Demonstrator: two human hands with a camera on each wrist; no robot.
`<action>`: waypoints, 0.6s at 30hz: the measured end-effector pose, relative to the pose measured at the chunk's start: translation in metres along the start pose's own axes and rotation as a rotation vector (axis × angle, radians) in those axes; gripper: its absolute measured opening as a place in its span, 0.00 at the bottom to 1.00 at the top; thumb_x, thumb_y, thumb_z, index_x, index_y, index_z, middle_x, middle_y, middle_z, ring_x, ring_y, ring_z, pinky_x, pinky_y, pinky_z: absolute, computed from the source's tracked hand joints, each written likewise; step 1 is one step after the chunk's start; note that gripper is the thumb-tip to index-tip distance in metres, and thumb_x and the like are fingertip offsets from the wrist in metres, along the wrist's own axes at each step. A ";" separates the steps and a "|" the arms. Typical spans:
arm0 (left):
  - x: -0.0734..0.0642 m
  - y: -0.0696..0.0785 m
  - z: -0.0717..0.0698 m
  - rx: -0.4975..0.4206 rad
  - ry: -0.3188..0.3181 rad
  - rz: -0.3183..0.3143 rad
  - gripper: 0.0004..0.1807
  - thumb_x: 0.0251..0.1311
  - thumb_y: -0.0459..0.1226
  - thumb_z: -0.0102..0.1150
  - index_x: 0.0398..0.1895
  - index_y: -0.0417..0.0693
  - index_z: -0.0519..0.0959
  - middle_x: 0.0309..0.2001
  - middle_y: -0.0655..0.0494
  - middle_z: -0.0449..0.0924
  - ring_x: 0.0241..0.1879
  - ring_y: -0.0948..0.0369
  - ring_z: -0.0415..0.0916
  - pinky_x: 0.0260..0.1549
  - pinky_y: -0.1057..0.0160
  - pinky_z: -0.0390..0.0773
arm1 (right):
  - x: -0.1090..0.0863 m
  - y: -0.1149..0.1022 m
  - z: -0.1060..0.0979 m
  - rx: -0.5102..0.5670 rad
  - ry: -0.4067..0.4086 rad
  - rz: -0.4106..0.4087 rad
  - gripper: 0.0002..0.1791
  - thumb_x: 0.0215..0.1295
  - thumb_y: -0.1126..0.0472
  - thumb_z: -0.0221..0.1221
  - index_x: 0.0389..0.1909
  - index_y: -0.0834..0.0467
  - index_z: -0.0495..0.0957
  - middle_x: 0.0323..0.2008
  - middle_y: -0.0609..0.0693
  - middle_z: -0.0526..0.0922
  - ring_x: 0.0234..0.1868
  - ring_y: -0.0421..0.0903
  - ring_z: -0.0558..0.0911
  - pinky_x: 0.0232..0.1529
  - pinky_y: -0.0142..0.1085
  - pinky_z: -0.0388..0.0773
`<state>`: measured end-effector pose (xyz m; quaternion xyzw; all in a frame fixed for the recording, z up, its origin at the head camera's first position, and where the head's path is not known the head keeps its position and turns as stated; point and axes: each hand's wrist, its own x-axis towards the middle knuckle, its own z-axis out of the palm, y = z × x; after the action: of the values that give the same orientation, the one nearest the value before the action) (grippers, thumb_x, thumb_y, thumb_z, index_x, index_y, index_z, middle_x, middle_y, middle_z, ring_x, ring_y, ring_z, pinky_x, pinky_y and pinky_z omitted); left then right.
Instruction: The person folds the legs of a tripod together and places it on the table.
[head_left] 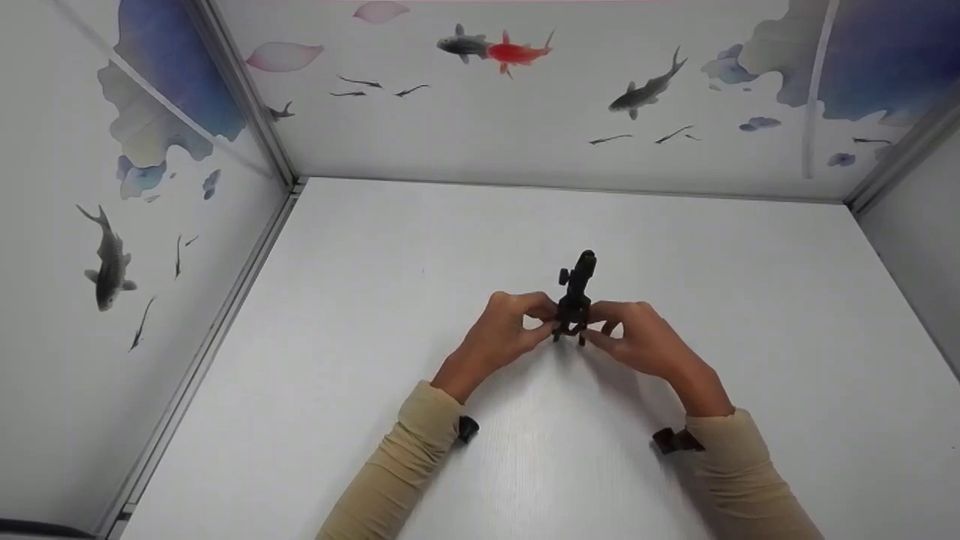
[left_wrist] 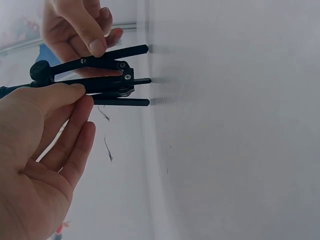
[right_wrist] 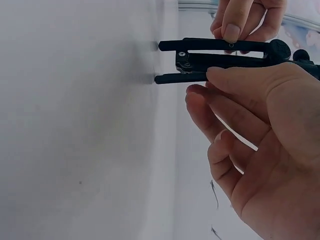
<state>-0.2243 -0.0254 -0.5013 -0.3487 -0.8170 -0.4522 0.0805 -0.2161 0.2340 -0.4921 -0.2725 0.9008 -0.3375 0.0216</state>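
A small black tripod [head_left: 576, 289] is held between both hands near the middle of the white table, its feet pointing down at the tabletop and its knob sticking out on the left. Thumb and fingers of my left hand [head_left: 504, 330] pinch one of its legs [left_wrist: 122, 102]. My right hand [head_left: 646, 341] pinches another leg [right_wrist: 180, 78] from the opposite side. The legs lie close to the centre column in both wrist views. Whether the feet touch the table cannot be made out. The tripod's top is cut off in the wrist views.
White panels with painted fish stand behind the table [head_left: 360, 247] and along its left side. A plain panel [head_left: 915, 225] borders the right. Dark wrist-worn devices [head_left: 468, 429] show at the sleeve cuffs. A dark object [head_left: 37, 528] lies at the lower left corner.
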 end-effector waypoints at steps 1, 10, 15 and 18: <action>0.000 0.000 0.000 -0.008 -0.003 -0.005 0.06 0.68 0.29 0.72 0.46 0.44 0.89 0.44 0.54 0.95 0.45 0.63 0.93 0.52 0.66 0.88 | 0.000 0.001 0.000 -0.012 0.005 0.007 0.14 0.71 0.65 0.70 0.55 0.51 0.90 0.49 0.46 0.94 0.42 0.44 0.89 0.46 0.47 0.87; -0.001 0.001 0.004 0.036 -0.124 -0.129 0.14 0.74 0.35 0.68 0.59 0.47 0.87 0.53 0.54 0.93 0.52 0.65 0.91 0.60 0.65 0.84 | -0.001 0.000 0.002 -0.061 0.030 0.043 0.07 0.70 0.63 0.72 0.45 0.50 0.91 0.40 0.41 0.93 0.37 0.41 0.87 0.40 0.40 0.83; -0.002 0.004 0.002 0.058 -0.150 -0.170 0.15 0.76 0.37 0.66 0.63 0.50 0.86 0.49 0.56 0.93 0.61 0.58 0.88 0.70 0.53 0.77 | -0.001 0.000 0.004 -0.055 0.057 0.013 0.05 0.70 0.62 0.72 0.43 0.49 0.92 0.39 0.42 0.94 0.36 0.41 0.88 0.41 0.47 0.86; -0.002 0.005 0.002 0.047 -0.159 -0.173 0.15 0.76 0.36 0.65 0.63 0.49 0.85 0.50 0.54 0.93 0.61 0.59 0.88 0.68 0.55 0.80 | -0.001 -0.001 0.004 -0.062 0.064 0.009 0.05 0.70 0.63 0.73 0.43 0.50 0.92 0.39 0.42 0.94 0.36 0.41 0.88 0.41 0.46 0.85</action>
<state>-0.2195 -0.0230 -0.5005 -0.3097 -0.8582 -0.4091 -0.0155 -0.2138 0.2320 -0.4945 -0.2579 0.9123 -0.3178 -0.0140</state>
